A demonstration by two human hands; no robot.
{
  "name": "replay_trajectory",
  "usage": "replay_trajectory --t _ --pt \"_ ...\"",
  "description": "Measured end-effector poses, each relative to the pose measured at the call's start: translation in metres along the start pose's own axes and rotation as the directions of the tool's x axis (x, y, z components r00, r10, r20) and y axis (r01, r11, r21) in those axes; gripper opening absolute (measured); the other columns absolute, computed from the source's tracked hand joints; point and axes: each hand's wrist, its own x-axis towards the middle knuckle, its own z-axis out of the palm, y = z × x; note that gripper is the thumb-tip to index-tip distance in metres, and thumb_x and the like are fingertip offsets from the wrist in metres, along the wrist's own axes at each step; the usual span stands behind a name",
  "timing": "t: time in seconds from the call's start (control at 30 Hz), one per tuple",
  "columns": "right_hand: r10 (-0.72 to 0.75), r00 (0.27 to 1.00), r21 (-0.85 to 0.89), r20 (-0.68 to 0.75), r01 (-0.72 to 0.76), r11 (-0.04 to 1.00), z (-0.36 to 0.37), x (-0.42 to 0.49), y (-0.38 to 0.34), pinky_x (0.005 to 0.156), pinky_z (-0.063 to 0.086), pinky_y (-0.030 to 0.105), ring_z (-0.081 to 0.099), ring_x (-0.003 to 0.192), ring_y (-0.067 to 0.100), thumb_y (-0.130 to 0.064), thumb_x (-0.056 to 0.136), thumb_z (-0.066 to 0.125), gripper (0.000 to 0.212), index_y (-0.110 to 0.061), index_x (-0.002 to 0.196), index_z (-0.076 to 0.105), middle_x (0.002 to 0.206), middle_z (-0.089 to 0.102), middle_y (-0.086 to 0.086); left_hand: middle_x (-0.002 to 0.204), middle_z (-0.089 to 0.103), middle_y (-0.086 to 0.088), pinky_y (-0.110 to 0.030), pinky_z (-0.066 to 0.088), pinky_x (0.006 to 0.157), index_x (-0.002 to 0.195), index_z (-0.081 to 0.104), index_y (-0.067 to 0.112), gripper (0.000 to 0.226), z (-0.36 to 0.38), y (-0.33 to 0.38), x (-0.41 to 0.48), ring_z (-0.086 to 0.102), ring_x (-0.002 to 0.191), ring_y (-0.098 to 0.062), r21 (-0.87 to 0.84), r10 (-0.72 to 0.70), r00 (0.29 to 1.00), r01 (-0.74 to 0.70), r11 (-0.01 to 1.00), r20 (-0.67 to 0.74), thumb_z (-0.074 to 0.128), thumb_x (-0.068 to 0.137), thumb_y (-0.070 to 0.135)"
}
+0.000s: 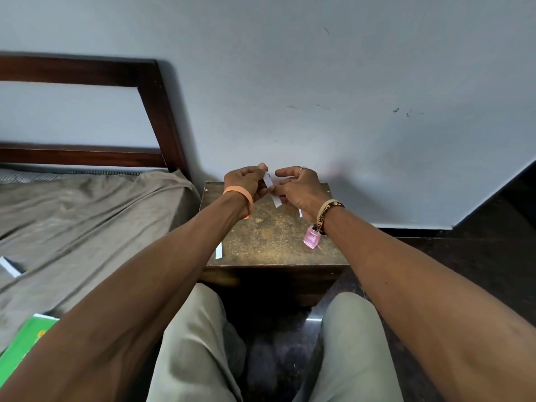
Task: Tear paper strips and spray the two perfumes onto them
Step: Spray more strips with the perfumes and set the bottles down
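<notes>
White paper strip [272, 190] is pinched between both hands above the far part of the small wooden table [261, 236]; the left hand [246, 181] has its grip closed on the strip's upper end, thumb and fingers pressed together at the top; the right hand [298, 188] has its grip closed on the strip lower down, with the strip's near end showing below the thumb; the strip runs slanting from far left to near right between the two hands. A pink perfume bottle [311, 237] stands on the right side of the table, just beside the right wrist and partly behind a patterned wristband [327, 211]; only this one bottle can be made out. Another torn strip [218, 250] lies at the table's near left edge, partly covered by the left forearm; a small white scrap [300, 212] lies on the table near the right hand. An orange wristband [240, 195] circles the left wrist. To the left stands a bed [87, 216] with a grey-brown sheet and a dark wooden headboard [156, 105]; a green book [26, 340] lies on its near edge. The table sits against a pale grey wall [319, 82].
</notes>
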Motion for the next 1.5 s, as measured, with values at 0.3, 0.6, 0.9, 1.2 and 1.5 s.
replay_trajectory --t 0.3,0.6,0.9,1.2,1.5 --pt "0.052 0.998 0.015 0.029 -0.053 0.999 0.001 0.010 0.026 0.067 0.057 0.030 0.070 0.078 0.018 0.002 0.075 0.080 0.036 -0.009 0.105 0.064 0.092 0.073 0.010 0.083 0.066 -0.009 -0.018 0.051 0.045 0.089 0.061 0.009 0.008 -0.003 -0.020 0.018 0.060 0.064 -0.016 0.004 -0.059 0.998 0.059 0.998 0.031 0.067 0.088 0.015" --pt "0.080 0.996 -0.070 0.040 -0.078 0.995 -0.003 0.026 0.049 0.056 0.056 0.024 0.067 0.074 0.017 0.004 0.076 0.079 0.039 -0.004 0.110 0.063 0.091 0.070 0.011 0.080 0.066 -0.009 -0.024 0.054 0.051 0.080 0.061 0.014 0.010 -0.002 -0.054 0.044 0.061 0.064 -0.018 0.121 -0.121 0.993 0.120 0.985 0.003 0.069 0.086 0.017" --pt "-0.017 0.999 -0.320 -0.040 0.003 0.947 -0.043 0.060 0.074 0.069 0.056 0.023 0.068 0.083 0.019 -0.015 0.077 0.081 0.032 -0.007 0.105 0.068 0.093 0.070 0.007 0.073 0.064 -0.008 -0.026 0.055 0.049 0.075 0.057 0.011 0.016 0.043 -0.090 0.065 0.065 0.057 -0.013 0.163 -0.162 0.984 0.149 0.975 0.074 0.062 0.091 0.009" --pt "0.182 0.971 -0.672 0.153 -0.032 0.739 -0.098 0.069 0.120 0.081 0.049 0.024 0.057 0.109 0.016 -0.017 0.058 0.087 0.086 -0.018 0.136 0.052 0.122 0.060 -0.003 0.092 0.066 -0.016 -0.041 0.057 0.079 0.074 0.059 0.011 0.015 0.056 -0.143 0.081 0.064 0.083 -0.026 0.444 -0.287 0.940 0.181 0.878 0.185 0.066 0.087 0.009" --pt "0.085 0.990 -0.756 0.108 0.026 0.654 -0.086 0.064 0.175 0.087 0.053 0.031 0.064 0.095 0.017 -0.022 0.069 0.086 0.052 -0.018 0.117 0.066 0.104 0.069 -0.002 0.092 0.065 -0.016 -0.043 0.057 0.082 0.075 0.057 0.011 0.016 0.058 -0.167 0.079 0.065 0.086 -0.027 0.458 -0.387 0.899 0.261 0.850 0.206 0.064 0.089 0.009"
